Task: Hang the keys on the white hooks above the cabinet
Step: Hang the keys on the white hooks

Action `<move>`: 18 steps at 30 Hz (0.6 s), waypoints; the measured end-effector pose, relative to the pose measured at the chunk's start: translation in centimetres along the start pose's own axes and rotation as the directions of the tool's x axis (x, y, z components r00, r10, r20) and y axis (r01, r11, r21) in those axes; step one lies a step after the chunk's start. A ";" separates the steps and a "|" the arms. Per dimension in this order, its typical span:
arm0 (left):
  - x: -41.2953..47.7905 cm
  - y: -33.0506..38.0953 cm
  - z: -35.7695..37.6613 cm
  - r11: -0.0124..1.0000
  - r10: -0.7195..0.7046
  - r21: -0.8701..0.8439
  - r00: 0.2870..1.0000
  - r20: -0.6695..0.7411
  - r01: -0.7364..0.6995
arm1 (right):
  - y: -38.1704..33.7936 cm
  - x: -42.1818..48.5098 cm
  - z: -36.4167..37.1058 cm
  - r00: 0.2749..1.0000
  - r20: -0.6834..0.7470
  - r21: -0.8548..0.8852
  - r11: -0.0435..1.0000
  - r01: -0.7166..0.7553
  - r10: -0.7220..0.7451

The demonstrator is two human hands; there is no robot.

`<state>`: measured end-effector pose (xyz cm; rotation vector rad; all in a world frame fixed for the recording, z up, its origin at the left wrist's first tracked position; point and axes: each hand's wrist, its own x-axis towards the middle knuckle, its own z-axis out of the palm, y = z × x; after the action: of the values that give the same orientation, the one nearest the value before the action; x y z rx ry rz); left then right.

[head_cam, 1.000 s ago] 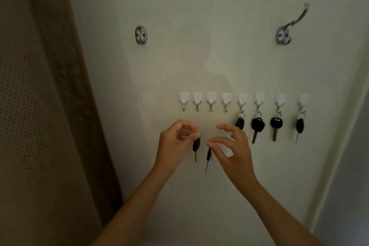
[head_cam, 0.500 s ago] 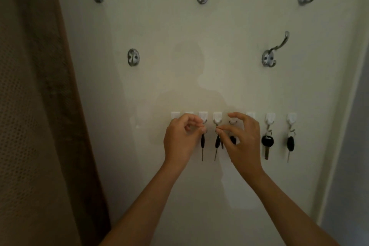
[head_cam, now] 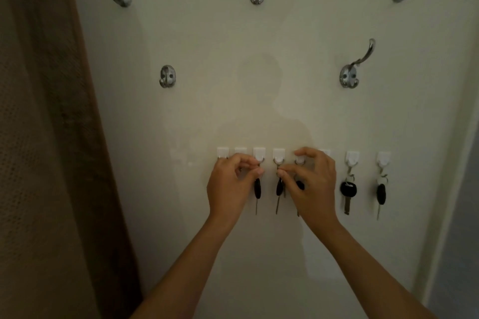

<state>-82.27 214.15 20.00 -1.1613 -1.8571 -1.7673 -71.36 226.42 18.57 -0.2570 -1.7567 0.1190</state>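
Two keys in hand: a small black-headed metal key [head_cam: 257, 190] is pinched at its ring by the left hand [head_cam: 230, 184]; a second black-headed key with a thin metal blade [head_cam: 279, 190] is pinched at its ring by the right hand [head_cam: 311, 186]
Hands: set side by side, close but not touching; each is closed, thumb and forefinger clamped on a ring, the keys dangling below
Position: both rings are held just beneath the row of small white plastic stick-on hooks [head_cam: 259, 158] on the pale cream wall [head_cam: 233, 85]; whether either ring is seated on its hook cannot be told
Already hung: a black-headed key on a ring [head_cam: 347, 190] and another far right [head_cam: 381, 193]; one more is half hidden behind the right hand
Handling, judged: light, rigid, hard; nothing fragile; smooth metal may be found slippery
Hold: the thin ring is best gripped at its lower arc, so the top loop is left free for the hook
Risk: the hooks look adhesive; a hard downward tug should be avoided
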 end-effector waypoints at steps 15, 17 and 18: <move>-0.8 -0.2 -1.4 1.000 0.004 0.008 1.000 -0.027 -0.004 | 0.3 0.2 -0.2 0.996 0.090 -0.092 0.995 0.034 -0.026; -0.9 -0.1 -1.7 1.000 0.020 0.017 1.000 -0.022 -0.019 | 0.2 0.3 -0.4 0.996 0.089 -0.095 0.995 0.025 -0.017; -0.9 -0.1 -1.8 0.999 0.025 0.022 1.000 -0.018 -0.025 | 0.2 0.3 -0.5 0.996 0.089 -0.099 0.995 0.019 -0.010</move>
<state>-82.34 212.21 19.62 -1.1514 -1.8392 -1.7339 -70.94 226.63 18.86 -0.3153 -1.8551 0.0324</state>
